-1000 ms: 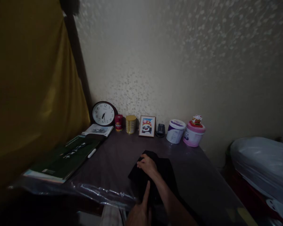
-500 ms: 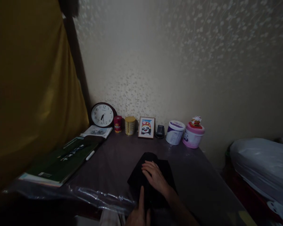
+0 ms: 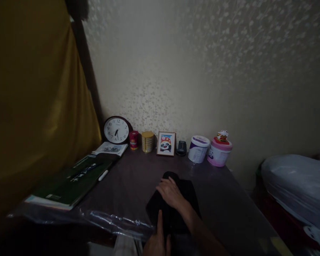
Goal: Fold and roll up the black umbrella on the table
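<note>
A dark black piece of cloth [image 3: 188,193], apparently folded, lies on the table near its front edge; its exact kind is too dark to tell. My right hand [image 3: 170,192] rests on its upper part, palm down, fingers stretched toward the upper left. Lower down, at the near edge of the cloth, is my left hand [image 3: 156,241]. Its index finger points straight forward on the fabric and the thumb stands apart; the other fingers are mostly hidden. Neither hand visibly grips the cloth.
A plastic-covered table [image 3: 128,177] bears a green book [image 3: 72,181] and white pen [image 3: 103,175] at left. Along the wall stand a clock [image 3: 116,131], red can [image 3: 133,140], yellow tin [image 3: 147,142], framed panda picture [image 3: 165,144] and two tubs [image 3: 198,151]. A plastic-wrapped bundle [image 3: 296,181] is at right.
My right hand has slid slightly up and to the left over the black cloth. My left hand stays almost where it was. The view has shifted a little.
</note>
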`<state>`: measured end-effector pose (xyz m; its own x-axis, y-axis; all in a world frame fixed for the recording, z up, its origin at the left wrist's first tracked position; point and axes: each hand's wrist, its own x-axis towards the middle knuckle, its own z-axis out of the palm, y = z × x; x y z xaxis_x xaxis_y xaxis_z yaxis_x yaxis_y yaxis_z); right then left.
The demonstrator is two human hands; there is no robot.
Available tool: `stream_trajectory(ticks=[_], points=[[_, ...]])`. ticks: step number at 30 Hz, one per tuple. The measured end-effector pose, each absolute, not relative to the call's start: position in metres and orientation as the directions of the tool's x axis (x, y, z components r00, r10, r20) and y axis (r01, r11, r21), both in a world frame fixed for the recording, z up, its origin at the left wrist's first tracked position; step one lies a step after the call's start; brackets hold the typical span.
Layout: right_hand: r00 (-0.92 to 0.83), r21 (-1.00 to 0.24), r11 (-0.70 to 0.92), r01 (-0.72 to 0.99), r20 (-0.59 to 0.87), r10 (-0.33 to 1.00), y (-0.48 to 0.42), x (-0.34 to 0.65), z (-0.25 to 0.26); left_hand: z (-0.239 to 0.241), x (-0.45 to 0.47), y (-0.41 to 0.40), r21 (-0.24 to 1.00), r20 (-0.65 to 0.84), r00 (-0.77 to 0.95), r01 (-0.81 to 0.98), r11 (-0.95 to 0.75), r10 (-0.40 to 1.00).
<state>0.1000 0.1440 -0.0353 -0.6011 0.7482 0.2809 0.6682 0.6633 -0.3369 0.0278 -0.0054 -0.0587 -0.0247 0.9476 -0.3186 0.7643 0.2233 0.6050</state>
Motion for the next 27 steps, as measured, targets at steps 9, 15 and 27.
stream_trajectory(ticks=[9, 15, 27], points=[[-0.779, -0.476, 0.733, 0.485, 0.146, 0.61, 0.077, 0.088, -0.009, -0.075, 0.026, -0.006, 0.635, -0.225, 0.021, 0.762, 0.13, 0.974], [-0.266, -0.654, 0.498, 0.57, 0.427, 0.864, 0.099, 0.151, -0.015, -0.066, 0.026, -0.01, 0.629, -0.271, -0.018, 0.754, 0.191, 0.962], [0.097, -0.863, 0.003, 0.506, 0.061, 0.993, 0.099, 0.215, -0.043, -0.061, 0.028, -0.012, 0.639, -0.263, -0.047, 0.74, 0.211, 0.964]])
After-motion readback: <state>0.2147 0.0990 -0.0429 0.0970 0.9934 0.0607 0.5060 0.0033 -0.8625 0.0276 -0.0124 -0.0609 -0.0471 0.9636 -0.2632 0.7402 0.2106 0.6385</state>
